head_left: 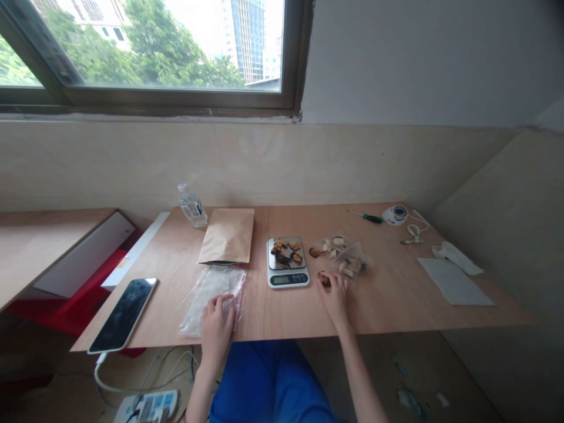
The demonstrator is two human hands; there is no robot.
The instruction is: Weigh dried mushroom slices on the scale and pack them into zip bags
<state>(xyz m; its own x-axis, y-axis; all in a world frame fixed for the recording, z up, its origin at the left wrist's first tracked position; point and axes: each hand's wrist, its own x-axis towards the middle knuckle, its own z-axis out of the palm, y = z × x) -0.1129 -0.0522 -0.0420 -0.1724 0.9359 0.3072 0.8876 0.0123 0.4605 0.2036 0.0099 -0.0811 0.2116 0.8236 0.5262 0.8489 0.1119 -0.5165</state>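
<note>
Touching a brown piece (324, 278) is the right hand (336, 296).

You have two hands, left hand (217, 317) and right hand (335, 298), at lower centre, with one scale (288, 280) and two clear containers (365, 259) mid-frame. Left of centre you have one phone (123, 315), one bottle (192, 207) and one paper pouch (228, 236); at right, one screwdriver (372, 218) and one dome camera (395, 215). You can't count the overlapping brown pieces (282, 258) mid-frame.
</note>
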